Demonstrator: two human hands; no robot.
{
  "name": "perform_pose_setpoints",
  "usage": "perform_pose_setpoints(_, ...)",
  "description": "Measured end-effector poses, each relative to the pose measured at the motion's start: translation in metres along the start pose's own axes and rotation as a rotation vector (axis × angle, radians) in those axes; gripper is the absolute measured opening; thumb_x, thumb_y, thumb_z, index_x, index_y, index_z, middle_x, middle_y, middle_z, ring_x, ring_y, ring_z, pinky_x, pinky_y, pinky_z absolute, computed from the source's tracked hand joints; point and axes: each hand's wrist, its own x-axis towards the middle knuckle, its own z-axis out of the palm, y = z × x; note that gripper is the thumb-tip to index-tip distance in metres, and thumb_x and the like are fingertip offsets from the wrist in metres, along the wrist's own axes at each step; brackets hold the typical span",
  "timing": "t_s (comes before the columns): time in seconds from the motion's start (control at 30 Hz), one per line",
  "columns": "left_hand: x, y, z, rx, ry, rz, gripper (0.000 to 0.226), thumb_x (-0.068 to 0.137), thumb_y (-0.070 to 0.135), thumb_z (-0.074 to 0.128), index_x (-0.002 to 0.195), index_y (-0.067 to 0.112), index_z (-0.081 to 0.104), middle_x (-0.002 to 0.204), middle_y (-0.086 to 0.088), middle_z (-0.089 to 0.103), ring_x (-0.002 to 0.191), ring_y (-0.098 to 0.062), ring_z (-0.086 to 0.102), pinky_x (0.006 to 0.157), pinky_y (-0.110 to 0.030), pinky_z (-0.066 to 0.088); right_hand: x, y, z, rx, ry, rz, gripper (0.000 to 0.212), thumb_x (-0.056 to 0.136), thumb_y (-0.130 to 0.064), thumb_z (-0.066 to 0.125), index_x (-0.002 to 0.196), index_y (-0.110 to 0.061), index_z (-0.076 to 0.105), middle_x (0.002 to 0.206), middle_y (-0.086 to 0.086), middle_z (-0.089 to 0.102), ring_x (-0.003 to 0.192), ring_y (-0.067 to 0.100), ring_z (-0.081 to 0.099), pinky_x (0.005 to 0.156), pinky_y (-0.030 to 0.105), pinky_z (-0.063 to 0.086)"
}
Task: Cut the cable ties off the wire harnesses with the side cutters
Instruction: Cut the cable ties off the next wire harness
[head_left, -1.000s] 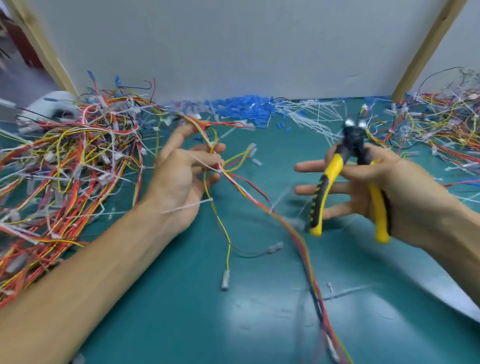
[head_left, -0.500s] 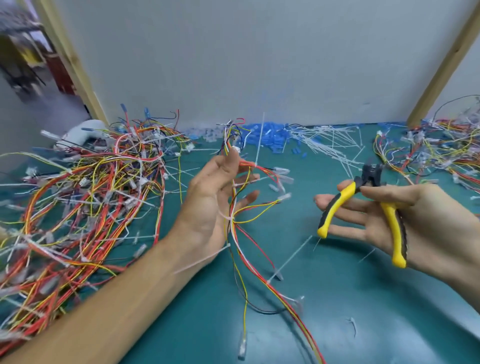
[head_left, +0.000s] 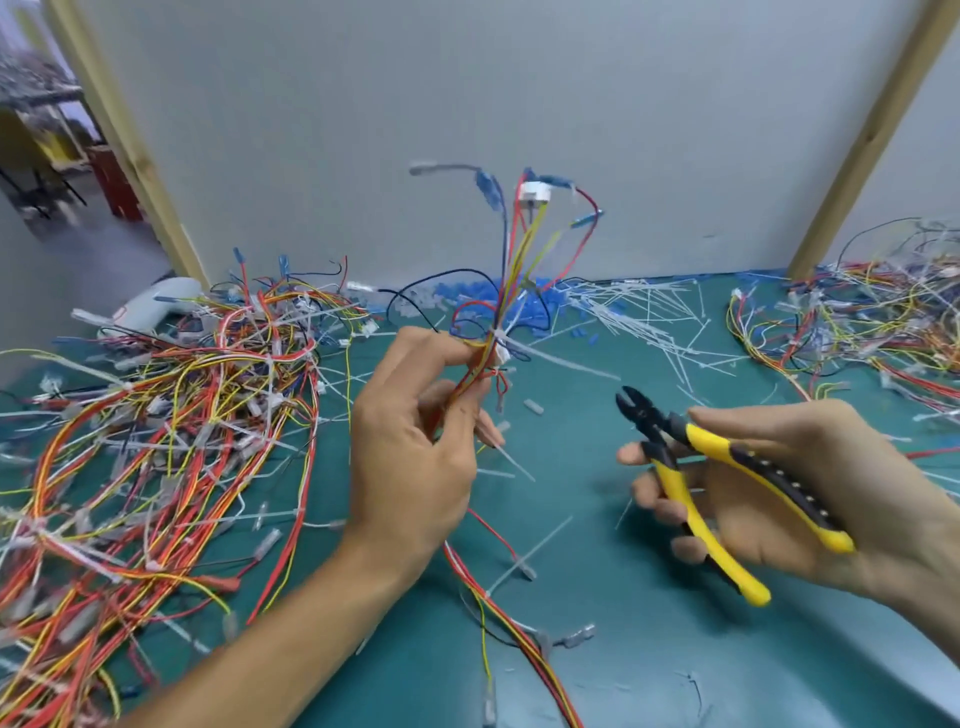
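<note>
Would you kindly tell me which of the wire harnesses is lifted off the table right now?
The harness in the left hand: this held harness stands upright above the mat, while the left pile and the right pile lie flat on the table.

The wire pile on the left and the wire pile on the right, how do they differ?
The left pile is far bigger, sprawling from the back wall toward the near edge; the right pile is smaller and partly cut off by the frame. The left pile looks mostly red and orange; the right pile shows more yellow. The left hand is nearer the left pile, the right hand nearer the right pile. Both lie tangled on the green mat.
</note>
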Motion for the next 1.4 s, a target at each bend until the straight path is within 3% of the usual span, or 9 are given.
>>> perform_pose_setpoints(0.13, -0.002, 0.000, -0.001, 0.084, 0.040, 0.119, 0.034, 0.095, -0.007, 0.066, 0.104, 0.026, 0.064, 0.105, 0.004, 0.047, 0.060, -0.022, 0.070, 0.053, -0.038, 0.056, -0.001, 0.001, 0.004, 0.143, -0.021, -0.154, 0.069, 0.068, -0.034, 0.090, 0.113, 0.016, 0.072, 0.120, 0.040, 0.067, 0.077, 0.025, 0.066, 0.058, 0.033, 0.052)
perform_pose_setpoints(0.2, -0.001, 0.002, -0.002, 0.099, 0.066, 0.133, 0.041, 0.095, -0.006, 0.068, 0.105, 0.033, 0.064, 0.107, 0.004, 0.047, 0.060, -0.021, 0.070, 0.052, -0.040, 0.056, 0.001, 0.006, 0.001, 0.121, 0.046, -0.208, 0.052, 0.069, -0.035, 0.091, 0.093, 0.008, 0.075, 0.102, 0.035, 0.069, 0.062, 0.022, 0.059, 0.052, 0.028, 0.050)
perform_pose_setpoints(0.37, -0.002, 0.005, 0.000, 0.079, 0.066, 0.064, 0.042, 0.092, -0.008, 0.070, 0.101, 0.033, 0.063, 0.106, -0.003, 0.048, 0.060, -0.024, 0.070, 0.054, -0.045, 0.056, 0.000, 0.010, 0.007, -0.105, 0.135, -0.393, 0.054, 0.074, -0.053, 0.089, 0.078, -0.008, 0.059, 0.070, 0.021, 0.052, 0.053, 0.033, 0.051, 0.051, 0.035, 0.049)
perform_pose_setpoints(0.53, -0.012, 0.014, 0.001, -0.260, -0.129, -0.219, 0.021, 0.090, 0.026, 0.066, 0.110, 0.020, 0.063, 0.092, -0.011, 0.061, 0.070, -0.027, 0.066, 0.069, -0.035, 0.056, -0.002, 0.015, 0.017, -0.305, 0.212, -0.603, 0.045, 0.088, -0.043, 0.077, 0.078, -0.010, 0.047, 0.063, 0.008, 0.036, 0.051, 0.029, 0.043, 0.049, 0.040, 0.032)
perform_pose_setpoints(0.7, -0.011, 0.015, 0.006, -0.298, -0.153, -0.353, 0.012, 0.091, 0.026, 0.068, 0.097, 0.016, 0.072, 0.084, -0.007, 0.064, 0.075, -0.017, 0.058, 0.068, -0.041, 0.057, -0.004, 0.017, 0.027, -0.540, 0.286, -0.650, 0.029, 0.092, -0.036, 0.069, 0.075, -0.014, 0.060, 0.061, 0.013, 0.060, 0.053, 0.033, 0.062, 0.050, 0.034, 0.045)
perform_pose_setpoints(0.83, -0.014, 0.013, 0.007, -0.038, -0.190, -0.269, 0.007, 0.087, 0.027, 0.073, 0.094, 0.027, 0.072, 0.076, 0.003, 0.067, 0.067, -0.022, 0.058, 0.062, -0.040, 0.051, -0.001, 0.024, 0.026, -0.710, 0.387, -0.735, 0.023, 0.098, -0.026, 0.066, 0.079, -0.013, 0.064, 0.061, 0.011, 0.066, 0.051, 0.019, 0.061, 0.055, 0.021, 0.047)
perform_pose_setpoints(1.03, -0.018, 0.016, 0.011, 0.324, -0.242, 0.075, 0.021, 0.085, 0.008, 0.081, 0.095, 0.024, 0.072, 0.071, 0.010, 0.058, 0.053, -0.013, 0.053, 0.051, -0.014, 0.039, -0.003, 0.022, 0.026, -0.701, 0.542, -0.865, 0.004, 0.095, -0.022, 0.070, 0.094, -0.018, 0.071, 0.066, 0.004, 0.064, 0.055, 0.017, 0.062, 0.055, 0.015, 0.046)
perform_pose_setpoints(1.17, -0.025, 0.020, 0.014, 0.341, -0.343, 0.198, 0.018, 0.088, 0.009, 0.079, 0.099, 0.022, 0.073, 0.077, 0.014, 0.052, 0.055, -0.009, 0.050, 0.055, -0.013, 0.037, -0.003, 0.020, 0.030, -0.564, 0.515, -0.847, 0.015, 0.093, -0.023, 0.075, 0.106, -0.016, 0.070, 0.069, 0.013, 0.067, 0.053, 0.026, 0.066, 0.055, 0.023, 0.051)
perform_pose_setpoints(1.4, -0.025, 0.026, 0.011, 0.315, -0.418, 0.193, 0.013, 0.088, 0.019, 0.075, 0.095, 0.028, 0.069, 0.075, 0.014, 0.056, 0.056, -0.011, 0.055, 0.055, -0.011, 0.036, -0.008, 0.013, 0.026, -0.475, 0.275, -0.639, 0.017, 0.094, -0.015, 0.070, 0.080, -0.006, 0.067, 0.061, 0.013, 0.063, 0.046, 0.031, 0.060, 0.045, 0.032, 0.048)
